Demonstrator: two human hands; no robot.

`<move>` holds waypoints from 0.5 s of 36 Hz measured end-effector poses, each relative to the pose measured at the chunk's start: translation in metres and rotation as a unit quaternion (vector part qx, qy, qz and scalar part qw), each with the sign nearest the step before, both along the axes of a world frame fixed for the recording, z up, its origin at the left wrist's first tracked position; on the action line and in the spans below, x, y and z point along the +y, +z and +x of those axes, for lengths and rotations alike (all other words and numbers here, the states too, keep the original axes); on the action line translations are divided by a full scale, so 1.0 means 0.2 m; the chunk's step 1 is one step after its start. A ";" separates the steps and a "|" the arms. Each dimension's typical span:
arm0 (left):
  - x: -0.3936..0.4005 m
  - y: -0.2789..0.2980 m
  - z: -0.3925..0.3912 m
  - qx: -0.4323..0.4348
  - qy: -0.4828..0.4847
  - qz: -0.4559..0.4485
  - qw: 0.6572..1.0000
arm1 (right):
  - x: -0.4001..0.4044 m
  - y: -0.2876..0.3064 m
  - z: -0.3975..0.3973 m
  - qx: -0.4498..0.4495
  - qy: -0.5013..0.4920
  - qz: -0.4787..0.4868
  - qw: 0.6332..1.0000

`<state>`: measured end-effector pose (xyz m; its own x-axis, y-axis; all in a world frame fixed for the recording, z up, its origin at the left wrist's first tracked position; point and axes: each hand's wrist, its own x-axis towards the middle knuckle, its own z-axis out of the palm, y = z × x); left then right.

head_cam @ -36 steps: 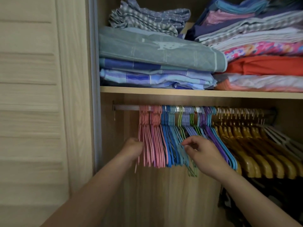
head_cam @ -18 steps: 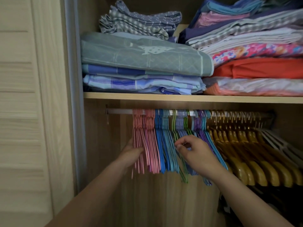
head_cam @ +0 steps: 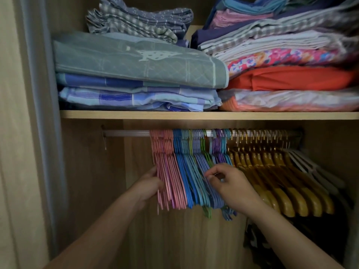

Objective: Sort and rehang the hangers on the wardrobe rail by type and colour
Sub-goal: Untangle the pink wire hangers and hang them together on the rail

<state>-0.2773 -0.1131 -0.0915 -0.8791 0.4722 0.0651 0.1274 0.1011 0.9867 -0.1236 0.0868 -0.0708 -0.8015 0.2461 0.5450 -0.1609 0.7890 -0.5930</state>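
An open wardrobe of light wood fills the view, with a pale slatted door at the far left edge and a wooden shelf (head_cam: 136, 114) running across its upper half; on the shelf lie two stacks of folded bedding, a grey-green quilted cover (head_cam: 136, 61) topping the left stack and an orange folded cloth (head_cam: 287, 78) low in the right one. Just under the shelf a metal rail (head_cam: 126, 133) carries the hangers, packed side by side: pink hangers (head_cam: 165, 162) at the left end, blue hangers (head_cam: 184, 171) touching them, then a mixed run of lilac, green and purple ones, then the wooden hangers (head_cam: 272, 171) and, at the far right, white hangers (head_cam: 310, 167). The left hand (head_cam: 150, 186) rests against the outer side of the pink group with its fingers lightly curled round the edge of those hangers. The right hand (head_cam: 233, 189) has thumb and forefinger pinched together at the lilac and blue wires in the middle of the run; which single hanger it holds cannot be told. Against the picture half a second earlier, the view has shifted so the rail sits further right and the door shows less, the left hand has moved slightly in against the pink hangers, and the right hand keeps its pinch at much the same spot among the coloured wires
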 end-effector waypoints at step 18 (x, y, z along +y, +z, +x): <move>0.13 -0.02 0.10 0.021 -0.039 -0.016 0.999 | 0.18 -0.01 0.17 -0.025 -0.031 -0.016 0.999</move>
<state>-0.2571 -0.0864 -0.0955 -0.8362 0.5418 0.0847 0.1773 0.1209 0.9767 -0.0893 0.1227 -0.0719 -0.8095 0.3133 0.4966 -0.0816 0.7775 -0.6236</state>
